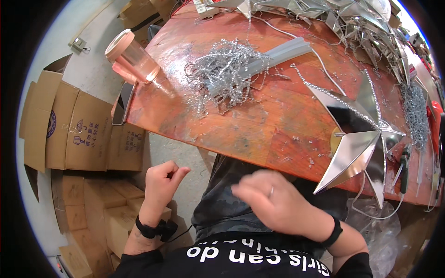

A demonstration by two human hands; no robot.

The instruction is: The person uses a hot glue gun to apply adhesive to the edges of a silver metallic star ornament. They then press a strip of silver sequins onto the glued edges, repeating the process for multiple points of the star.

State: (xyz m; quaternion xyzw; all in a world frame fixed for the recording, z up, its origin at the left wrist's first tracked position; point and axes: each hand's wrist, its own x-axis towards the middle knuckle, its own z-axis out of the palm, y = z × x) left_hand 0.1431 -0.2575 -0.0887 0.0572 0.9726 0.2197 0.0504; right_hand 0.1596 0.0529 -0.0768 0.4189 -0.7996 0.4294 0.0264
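My left hand (163, 181) hovers left of my lap, beyond the table's front edge. Its fingers are curled in and the thumb lies forward, with nothing visible in the grip. Over my lap, my right hand (272, 198) is bent at the wrist and blurred; its fingertips are hidden or smeared. To its right a silver mirror-faced star (354, 153) with bead strings along its ridges rests at the table's near right edge, apart from the hand. A tangle of silver bead chain (227, 76) lies mid-table, partly over several translucent glue sticks (282, 51).
A clear bottle with a pink lid (134, 58) stands at the red wooden table's (259, 125) left corner. More silver stars (357, 25) are heaped at the far right. A glue gun (404, 169) with a cord is beside the star. Cardboard boxes (83, 129) stand left.
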